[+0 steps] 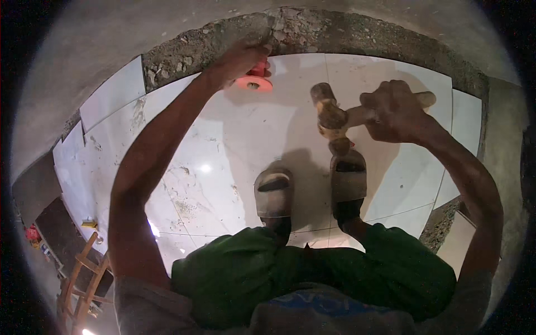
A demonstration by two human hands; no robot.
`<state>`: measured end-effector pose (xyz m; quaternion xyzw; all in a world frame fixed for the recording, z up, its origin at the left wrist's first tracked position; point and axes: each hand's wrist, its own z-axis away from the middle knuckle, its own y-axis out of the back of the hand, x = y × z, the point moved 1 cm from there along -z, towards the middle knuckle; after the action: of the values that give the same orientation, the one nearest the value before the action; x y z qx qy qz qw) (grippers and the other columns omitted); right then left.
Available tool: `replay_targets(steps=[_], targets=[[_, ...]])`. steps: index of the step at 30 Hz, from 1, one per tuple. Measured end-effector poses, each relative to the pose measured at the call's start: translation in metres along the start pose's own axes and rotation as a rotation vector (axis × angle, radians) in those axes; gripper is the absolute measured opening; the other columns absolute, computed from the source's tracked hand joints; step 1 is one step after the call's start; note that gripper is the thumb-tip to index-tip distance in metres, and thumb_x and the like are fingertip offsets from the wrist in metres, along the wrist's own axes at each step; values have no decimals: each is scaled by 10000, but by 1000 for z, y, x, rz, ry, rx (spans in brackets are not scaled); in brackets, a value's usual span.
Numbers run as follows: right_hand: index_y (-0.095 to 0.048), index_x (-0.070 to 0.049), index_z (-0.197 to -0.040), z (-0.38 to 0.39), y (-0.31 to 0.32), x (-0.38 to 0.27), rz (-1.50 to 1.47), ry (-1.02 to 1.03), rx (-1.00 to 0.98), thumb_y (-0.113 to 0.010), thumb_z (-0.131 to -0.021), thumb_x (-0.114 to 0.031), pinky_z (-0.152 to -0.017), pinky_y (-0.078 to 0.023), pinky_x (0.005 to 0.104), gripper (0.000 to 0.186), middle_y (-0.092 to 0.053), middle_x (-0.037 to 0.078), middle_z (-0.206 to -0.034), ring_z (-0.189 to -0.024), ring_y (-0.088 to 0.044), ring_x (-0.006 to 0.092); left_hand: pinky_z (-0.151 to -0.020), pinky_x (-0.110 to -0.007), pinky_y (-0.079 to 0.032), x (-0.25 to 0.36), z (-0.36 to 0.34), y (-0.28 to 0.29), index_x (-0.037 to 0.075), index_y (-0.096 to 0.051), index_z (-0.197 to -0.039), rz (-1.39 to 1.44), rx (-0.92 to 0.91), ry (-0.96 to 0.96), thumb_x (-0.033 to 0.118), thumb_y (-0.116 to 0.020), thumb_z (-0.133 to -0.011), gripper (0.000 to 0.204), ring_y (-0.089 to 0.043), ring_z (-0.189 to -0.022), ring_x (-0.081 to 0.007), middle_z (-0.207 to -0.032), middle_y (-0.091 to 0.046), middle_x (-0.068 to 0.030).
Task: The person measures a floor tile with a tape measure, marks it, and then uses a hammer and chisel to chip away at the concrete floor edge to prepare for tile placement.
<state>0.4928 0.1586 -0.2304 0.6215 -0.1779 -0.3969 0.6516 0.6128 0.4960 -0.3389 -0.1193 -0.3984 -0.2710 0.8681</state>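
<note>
My left hand [244, 62] is closed round a red spool-like piece [261, 84] with a round flange and a hole in its middle. It is near the far edge of the white floor tiles [296, 70], beside the rough strip. In my right hand [393, 111] is the wooden handle of a mallet [332, 117], gripped with the fingers wrapped round it. The worn, brownish mallet head points left, above the tiles and just beyond my right sandal [349, 173]. I cannot tell whether the red piece touches the tile.
A strip of bare rubble [195, 47] runs between the tiles and the far grey wall [139, 28]. My left sandal [273, 192] stands on the tiles. A wooden chair or ladder-like frame [86, 273] is at the lower left, near a small yellow object [89, 224].
</note>
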Motion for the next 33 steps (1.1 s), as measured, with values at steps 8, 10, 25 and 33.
replay_targets(steps=[8,10,25,33], targets=[[-669,-113,-933,-27,-16,-40,45,-157,-288,-769,-695,-256,-795,-512,522,296,-690,132,-810,-828,-681,345,-635,-378,-587,-43,-9,15,43,-658,-1109,163,105,-166,325,-633,-992,306,-715,-802,-201,-963,-712,-83],[-666,-115,-926,-32,-33,-52,12,-119,-231,-768,-698,-257,-791,-508,521,288,-686,131,-806,-815,-679,349,-757,-372,-606,-47,-12,19,41,-639,-1252,40,100,-268,489,-746,-913,572,-709,-945,-191,-1032,-713,-78],[-657,-105,-887,-44,-81,-122,42,86,171,-738,-653,-289,-806,-520,445,308,-680,81,-792,-802,-702,268,-640,-375,-598,-62,-33,13,0,-648,-1031,-50,137,-550,299,-596,-1015,304,-708,-735,-212,-889,-700,-110],[-659,-107,-831,-34,-74,-147,-15,271,-303,-749,-667,-319,-762,-543,446,283,-652,99,-707,-751,-714,283,-774,-385,-604,-42,-25,-2,31,-645,-1123,219,169,-224,455,-638,-1013,438,-707,-878,-188,-949,-700,-92]])
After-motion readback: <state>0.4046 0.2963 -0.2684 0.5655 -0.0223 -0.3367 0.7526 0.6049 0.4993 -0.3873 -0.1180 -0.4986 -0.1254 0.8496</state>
